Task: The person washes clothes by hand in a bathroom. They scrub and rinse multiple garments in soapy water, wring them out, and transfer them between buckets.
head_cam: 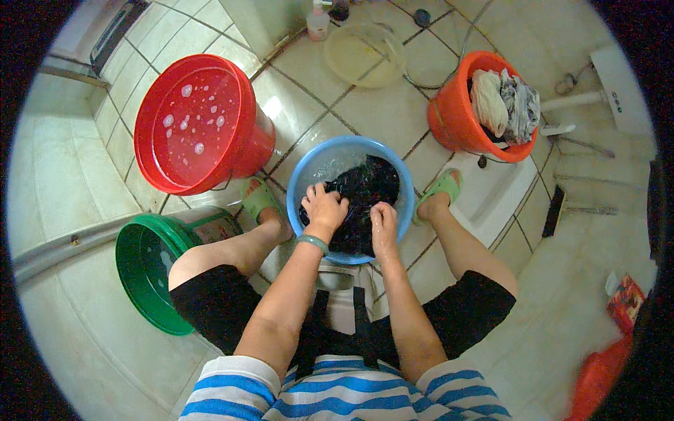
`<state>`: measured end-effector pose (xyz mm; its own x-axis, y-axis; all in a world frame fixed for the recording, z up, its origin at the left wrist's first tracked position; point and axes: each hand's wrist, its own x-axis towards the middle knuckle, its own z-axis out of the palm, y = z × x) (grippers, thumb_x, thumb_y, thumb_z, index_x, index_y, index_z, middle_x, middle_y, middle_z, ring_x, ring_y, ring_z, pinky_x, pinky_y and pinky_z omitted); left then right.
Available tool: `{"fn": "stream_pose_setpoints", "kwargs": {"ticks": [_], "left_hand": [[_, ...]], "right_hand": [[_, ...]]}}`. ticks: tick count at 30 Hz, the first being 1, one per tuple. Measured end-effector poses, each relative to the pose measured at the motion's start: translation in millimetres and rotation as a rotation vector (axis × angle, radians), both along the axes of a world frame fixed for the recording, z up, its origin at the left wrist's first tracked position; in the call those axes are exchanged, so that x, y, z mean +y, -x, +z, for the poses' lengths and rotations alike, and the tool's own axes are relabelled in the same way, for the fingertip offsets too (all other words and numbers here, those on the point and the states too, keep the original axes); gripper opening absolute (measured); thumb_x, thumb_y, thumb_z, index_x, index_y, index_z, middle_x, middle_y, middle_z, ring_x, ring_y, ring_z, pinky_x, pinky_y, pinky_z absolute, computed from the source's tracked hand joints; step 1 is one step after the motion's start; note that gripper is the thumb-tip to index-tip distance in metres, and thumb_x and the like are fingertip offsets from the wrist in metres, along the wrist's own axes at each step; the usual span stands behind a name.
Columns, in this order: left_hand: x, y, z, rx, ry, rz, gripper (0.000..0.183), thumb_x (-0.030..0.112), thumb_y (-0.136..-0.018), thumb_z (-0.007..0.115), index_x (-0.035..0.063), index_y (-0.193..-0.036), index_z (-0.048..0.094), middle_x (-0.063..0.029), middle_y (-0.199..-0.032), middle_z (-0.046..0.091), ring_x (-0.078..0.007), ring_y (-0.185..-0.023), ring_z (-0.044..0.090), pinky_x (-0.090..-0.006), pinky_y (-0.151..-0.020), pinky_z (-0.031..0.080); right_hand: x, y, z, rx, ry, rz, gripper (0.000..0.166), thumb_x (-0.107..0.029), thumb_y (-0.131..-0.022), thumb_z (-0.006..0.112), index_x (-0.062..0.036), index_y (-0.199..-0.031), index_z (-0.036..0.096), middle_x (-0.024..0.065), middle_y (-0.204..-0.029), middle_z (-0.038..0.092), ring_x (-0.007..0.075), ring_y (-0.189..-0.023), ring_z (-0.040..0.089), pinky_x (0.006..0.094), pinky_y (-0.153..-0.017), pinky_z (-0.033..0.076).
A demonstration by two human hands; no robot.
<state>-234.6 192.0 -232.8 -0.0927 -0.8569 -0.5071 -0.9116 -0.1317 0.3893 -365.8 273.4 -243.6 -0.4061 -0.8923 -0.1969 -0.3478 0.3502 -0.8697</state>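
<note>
A light-blue plastic basin (292, 176) stands on the floor between my feet. Wet black cloth (371, 181) lies bunched in it, with some water showing along the far left side. My left hand (325, 208), a green bangle on its wrist, rests on the cloth's left part with fingers bent and spread. On the right side, my right hand (384, 226) has its fingers curled closed on the cloth near the basin's rim. The cloth's underside is hidden.
A red bucket (246, 110) of water with floating suds stands ahead left. Beside my left leg is a green bucket (181, 310) holding water. An orange bucket (447, 118) with bagged things is at right, by a floor-level white ceramic fixture (487, 192). A pale basin (363, 76) and pump bottle (318, 23) lie farther off.
</note>
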Motion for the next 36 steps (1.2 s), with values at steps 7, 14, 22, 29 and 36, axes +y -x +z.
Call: {"fn": "stream_pose_setpoints", "kwargs": {"ticks": [7, 14, 22, 29, 36], "left_hand": [[47.5, 2.5, -76.8, 0.006, 0.378, -0.046, 0.018, 0.021, -0.080, 0.052, 0.0056, -0.090, 0.055, -0.0122, -0.123, 0.046, -0.0374, -0.121, 0.031, -0.0556, -0.094, 0.025], [-3.6, 12.1, -142.1, -0.088, 0.086, -0.034, 0.025, 0.025, -0.078, 0.052, 0.0064, -0.092, 0.060, -0.0157, -0.101, 0.056, -0.0343, -0.094, 0.052, -0.0466, -0.076, 0.040], [-52.5, 28.3, -136.7, -0.160, 0.139, -0.297, 0.032, 0.032, -0.081, 0.049, 0.0069, -0.095, 0.063, -0.0160, -0.099, 0.060, -0.0334, -0.096, 0.055, -0.0467, -0.081, 0.042], [-38.1, 23.1, -128.8, -0.152, 0.306, 0.037, 0.053, 0.034, -0.078, 0.057, 0.0078, -0.121, 0.045, -0.0192, -0.108, 0.054, -0.0333, -0.099, 0.054, -0.0459, -0.083, 0.043], [-71.2, 2.4, -129.2, 0.253, -0.336, 0.039, 0.060, 0.043, -0.077, 0.053, 0.0015, -0.120, 0.046, -0.0257, -0.108, 0.055, -0.0412, -0.103, 0.050, -0.0429, -0.091, 0.039]], "right_hand": [[5.7, -34.4, -51.0, 0.681, -0.150, 0.191, 0.032, -0.024, -0.084, 0.050, -0.0127, -0.114, 0.054, 0.0140, -0.121, 0.045, 0.0326, -0.116, 0.036, 0.0487, -0.094, 0.026], [-51.2, -29.3, -101.1, 0.727, -0.484, 0.191, 0.028, -0.029, -0.082, 0.049, -0.0063, -0.093, 0.061, 0.0166, -0.100, 0.057, 0.0342, -0.104, 0.047, 0.0482, -0.086, 0.032], [-85.4, -8.4, -133.7, 0.630, -0.595, 0.298, 0.030, -0.024, -0.078, 0.054, -0.0053, -0.101, 0.062, 0.0204, -0.100, 0.059, 0.0354, -0.094, 0.055, 0.0445, -0.082, 0.042], [-47.9, 29.8, -79.5, 0.324, -0.325, -0.119, 0.060, -0.029, -0.076, 0.063, 0.0029, -0.122, 0.041, 0.0242, -0.120, 0.045, 0.0387, -0.115, 0.039, 0.0438, -0.098, 0.031], [-106.3, 55.9, -114.3, 0.166, -0.636, 0.124, 0.063, -0.045, -0.077, 0.057, -0.0021, -0.120, 0.044, 0.0237, -0.114, 0.052, 0.0402, -0.104, 0.050, 0.0450, -0.090, 0.039]]}}
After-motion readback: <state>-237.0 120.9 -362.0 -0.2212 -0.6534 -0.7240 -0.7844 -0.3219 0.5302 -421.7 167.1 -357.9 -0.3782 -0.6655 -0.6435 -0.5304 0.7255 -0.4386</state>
